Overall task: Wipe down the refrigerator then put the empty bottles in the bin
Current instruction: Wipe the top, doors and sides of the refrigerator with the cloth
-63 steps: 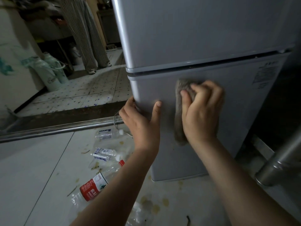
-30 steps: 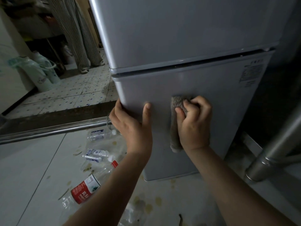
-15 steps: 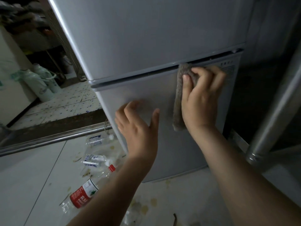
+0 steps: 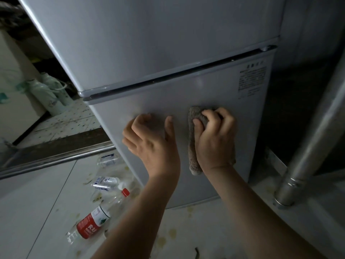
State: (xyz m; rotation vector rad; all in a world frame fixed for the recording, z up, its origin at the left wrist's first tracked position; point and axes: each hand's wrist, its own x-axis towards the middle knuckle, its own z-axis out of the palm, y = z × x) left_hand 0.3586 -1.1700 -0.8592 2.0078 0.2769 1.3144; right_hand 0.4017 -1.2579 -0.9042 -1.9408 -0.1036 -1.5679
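gripping a cloth (image 4: 194, 146), right hand (image 4: 214, 143) presses refrigerator (image 4: 168, 43) below unreadable label (image 4: 252, 77).

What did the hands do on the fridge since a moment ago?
The right hand slid the grey-brown fuzzy cloth up to the gap between the doors, then back down the silver refrigerator's lower door. The left hand let go of the door's left edge and now rests on its front. Same grip on the cloth; the clear plastic bottles stay on the floor.
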